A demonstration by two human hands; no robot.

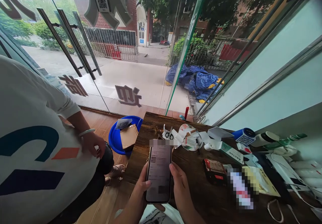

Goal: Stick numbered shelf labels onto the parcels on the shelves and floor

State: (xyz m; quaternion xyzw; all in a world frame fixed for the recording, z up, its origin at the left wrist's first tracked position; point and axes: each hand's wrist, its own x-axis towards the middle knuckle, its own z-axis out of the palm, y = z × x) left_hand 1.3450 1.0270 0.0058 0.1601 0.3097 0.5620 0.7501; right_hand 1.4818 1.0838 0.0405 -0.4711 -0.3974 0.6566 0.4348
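Note:
A smartphone [158, 175] is held upright at the table's near edge, its screen lit with a page of text too small to read. My left hand [143, 182] grips its left side, the thumb lying at the lower screen edge. On the other side, my right hand [179, 177] closes around the phone's right edge. Fingers of both hands are partly hidden behind it. Just beyond the phone lie black-handled scissors [169, 135] among white papers. A red and black box-like object [214, 172] rests to the right of my right hand.
Someone in a white shirt [42, 126] stands close on the left. A blue basin [114, 143] holding cardboard is on the floor beside the dark wooden table [148, 125]. Bottles, a green-white box [231, 152] and cables crowd the table's right side. Glass doors with metal handles [75, 43] stand ahead.

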